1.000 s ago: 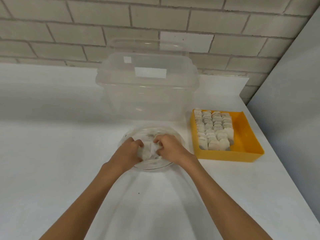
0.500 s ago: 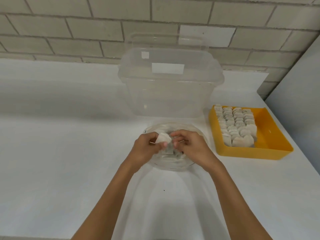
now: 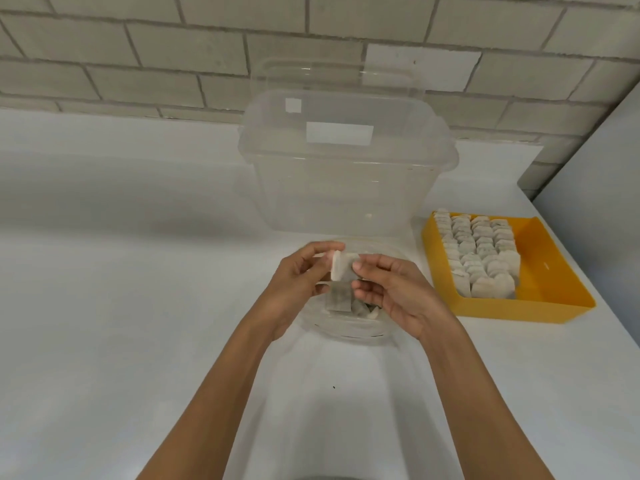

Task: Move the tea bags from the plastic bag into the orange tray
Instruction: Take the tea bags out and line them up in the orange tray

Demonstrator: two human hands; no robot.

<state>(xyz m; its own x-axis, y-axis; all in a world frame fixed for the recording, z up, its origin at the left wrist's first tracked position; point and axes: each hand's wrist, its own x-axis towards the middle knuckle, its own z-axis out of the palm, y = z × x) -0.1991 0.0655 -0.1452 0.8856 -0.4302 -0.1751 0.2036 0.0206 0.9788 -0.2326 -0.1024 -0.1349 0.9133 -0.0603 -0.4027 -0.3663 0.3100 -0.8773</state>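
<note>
Fingers of my left hand [image 3: 294, 287] and right hand [image 3: 398, 294] pinch one tea-bag stack [image 3: 341, 270] over one plastic bag [image 3: 346, 333] holding a few more, with one orange tray [image 3: 519, 310] at 3 o'clock holding four rows.

Tray [image 3: 554, 271] R of bag [image 3: 346, 329], bin [image 3: 332, 188] behind.

Two hands [image 3: 294, 285] [image 3: 398, 289], one orange tray [image 3: 540, 271], one clear bin [image 3: 332, 188]

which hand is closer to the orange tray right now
Right. The right hand hovers left of the orange tray, not touching it; the left hand is farther left, beyond the tea bags both hands pinch.
</note>
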